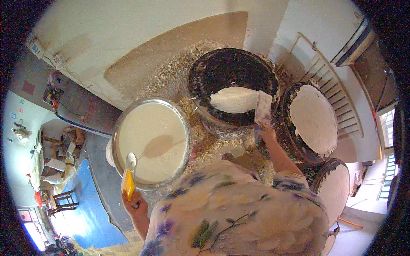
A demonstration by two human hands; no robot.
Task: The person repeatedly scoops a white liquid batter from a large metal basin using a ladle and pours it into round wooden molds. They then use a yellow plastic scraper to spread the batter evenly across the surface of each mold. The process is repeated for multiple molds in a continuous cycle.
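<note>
My left hand (136,204) grips the yellow handle of a ladle (131,163), whose pale bowl end is over the near-left rim of a wide metal basin (189,144). Pale, smooth batter (134,131) fills the basin, and a shadow falls across it. My right hand (268,133) holds a flat, batter-smeared scraper (263,107) over the right part of a round black griddle (230,65). The scraper's edge meets an oval patch of pale batter (233,100) on the griddle. Dark surface surrounds this patch.
To the right, a second round griddle (286,134) carries a pale layer with ragged edges; a third pale-covered griddle (333,192) lies nearer me. A slatted rack (336,96) leans behind them. Crusted residue (169,80) coats the stove top. Left are a blue sheet (93,208) and a wooden stool (64,202).
</note>
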